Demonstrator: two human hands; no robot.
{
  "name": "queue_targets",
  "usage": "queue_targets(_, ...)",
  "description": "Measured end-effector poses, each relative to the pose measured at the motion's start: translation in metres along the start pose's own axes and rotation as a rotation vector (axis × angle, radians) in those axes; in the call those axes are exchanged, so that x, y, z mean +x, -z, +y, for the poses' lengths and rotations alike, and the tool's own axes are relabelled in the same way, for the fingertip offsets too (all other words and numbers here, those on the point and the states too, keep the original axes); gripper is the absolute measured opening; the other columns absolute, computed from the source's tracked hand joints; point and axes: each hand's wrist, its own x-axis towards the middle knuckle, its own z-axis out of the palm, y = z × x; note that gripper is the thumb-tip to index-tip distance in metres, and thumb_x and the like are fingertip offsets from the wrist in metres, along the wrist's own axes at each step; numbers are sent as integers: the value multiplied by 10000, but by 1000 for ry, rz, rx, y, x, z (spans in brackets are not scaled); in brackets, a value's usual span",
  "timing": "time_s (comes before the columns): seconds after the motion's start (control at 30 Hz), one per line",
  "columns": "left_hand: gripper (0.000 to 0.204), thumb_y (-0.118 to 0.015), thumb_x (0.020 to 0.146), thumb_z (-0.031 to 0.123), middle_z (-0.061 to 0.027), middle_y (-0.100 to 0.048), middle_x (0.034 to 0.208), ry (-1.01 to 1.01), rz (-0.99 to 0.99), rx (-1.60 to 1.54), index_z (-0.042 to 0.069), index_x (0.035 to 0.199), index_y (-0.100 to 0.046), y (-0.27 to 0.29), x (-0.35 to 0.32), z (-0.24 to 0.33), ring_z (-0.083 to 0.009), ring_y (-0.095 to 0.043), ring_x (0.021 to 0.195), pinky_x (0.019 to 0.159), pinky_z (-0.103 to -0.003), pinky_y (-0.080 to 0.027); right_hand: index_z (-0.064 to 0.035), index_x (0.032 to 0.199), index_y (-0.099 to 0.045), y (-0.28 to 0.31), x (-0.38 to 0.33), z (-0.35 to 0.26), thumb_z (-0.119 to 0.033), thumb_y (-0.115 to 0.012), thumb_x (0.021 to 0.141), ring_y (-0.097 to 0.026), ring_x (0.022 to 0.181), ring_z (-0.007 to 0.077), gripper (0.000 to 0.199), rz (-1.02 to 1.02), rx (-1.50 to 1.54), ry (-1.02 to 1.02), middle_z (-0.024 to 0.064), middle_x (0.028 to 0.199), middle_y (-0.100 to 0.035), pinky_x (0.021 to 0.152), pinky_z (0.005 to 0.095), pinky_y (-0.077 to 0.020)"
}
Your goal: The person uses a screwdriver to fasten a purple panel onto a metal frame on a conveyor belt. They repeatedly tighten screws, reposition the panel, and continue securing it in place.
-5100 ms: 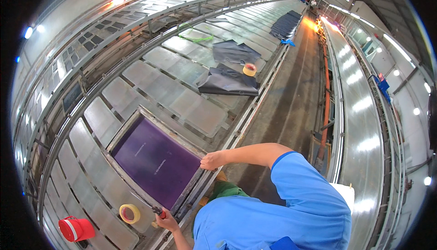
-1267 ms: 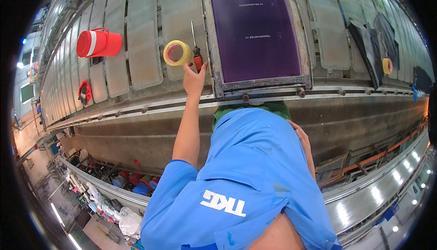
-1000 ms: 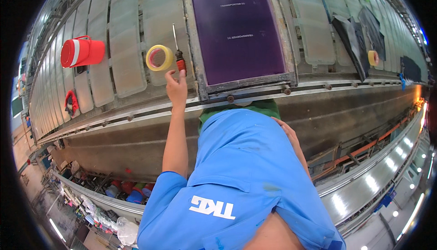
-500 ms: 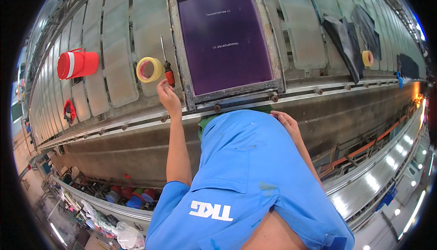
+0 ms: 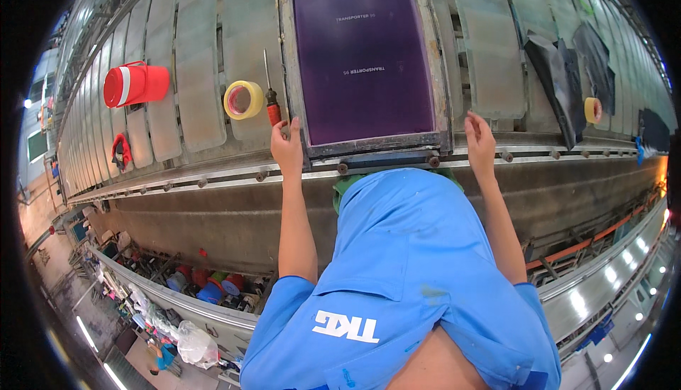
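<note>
A screen-printing frame (image 5: 440,78) with worn grey edges and a dark purple mesh (image 5: 362,56) lies before me. My left hand (image 5: 286,150) is at its lower left corner, fingers slightly curled and apart, nothing seen in them. Just beyond those fingertips lies a screwdriver (image 5: 274,109) with a red and black handle; whether they touch it I cannot tell. A roll of yellowish tape (image 5: 254,100) sits left of the screwdriver. To the right of the frame, my right hand (image 5: 481,145) is raised with its fingers loosely bent and apart, holding nothing.
A long row of pale flat panels (image 5: 202,70) runs left and right. On it are a red bucket-like container (image 5: 150,83), a red and black item (image 5: 122,152), black sheets (image 5: 555,85) and another tape roll (image 5: 593,110). A metal rail (image 5: 234,177) with round knobs borders the near side.
My right hand has come up from beside my body to the frame's right side. The left hand has shifted slightly right, toward the frame's corner. The whole view has shifted a little.
</note>
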Motion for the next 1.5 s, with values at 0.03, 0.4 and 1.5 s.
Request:
queue_targets(0.03, 570, -671, 867, 528, -72, -498, 755, -17, -5, 19, -13, 1040, -626, -1, 0, -1, -203, -476, 712, 676, -342, -415, -19, 1233, -606, -6, 9, 3, -252, -574, 985, -619, 991, 186, 342, 16, 8, 2, 106, 1091, -643, 860, 299, -492)
queue_targets(0.4, 606, -721, 813, 539, -71, -503, 768, -108, 14, 100, -13, 1045, -629, -4, 11, 2, -213, -478, 705, 687, -357, -423, -17, 1286, -557, -52, 33, -12, -274, -583, 975, -560, 1124, 246, 404, 48, 82, -60, 147, 1247, -539, 937, 344, -473)
queue_targets(1.5, 596, -694, 835, 518, -140, -634, 900, -165, 22, 131, -13, 1099, -639, -4, 8, 9, -270, -578, 780, 722, -381, -457, -6, 1194, -609, -54, 1, 17, -316, -523, 1000, -565, 1070, 255, 375, 118, -9, -12, 138, 1217, -524, 909, 336, -458)
